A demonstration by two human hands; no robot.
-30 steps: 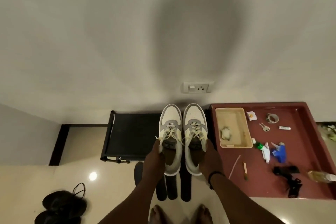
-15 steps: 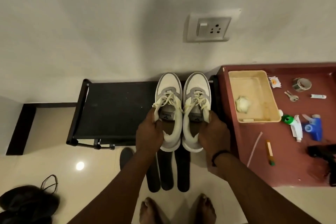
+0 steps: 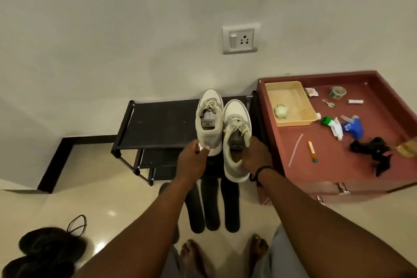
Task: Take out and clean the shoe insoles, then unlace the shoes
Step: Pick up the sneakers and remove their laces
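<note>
Both arms extended forward and down. Left hand (image 3: pixel 191 160): fingers curled, pinching a shoe heel. Right hand (image 3: pixel 256 157): fingers curled round a shoe's side; dark band at wrist. 2 bare feet below.

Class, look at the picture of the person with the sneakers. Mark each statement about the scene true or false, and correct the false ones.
1. Both sneakers still have laces in them. True: the left sneaker and right sneaker are laced.
2. The right hand holds a sneaker. True.
3. The insoles lie in the yellow tray. False: they lie on the floor beneath the sneakers.
4. The left hand holds the spray bottle. False: it is at the left sneaker's heel; the bottle lies on the red cabinet.
5. A wall socket sits above the sneakers. True.
</note>
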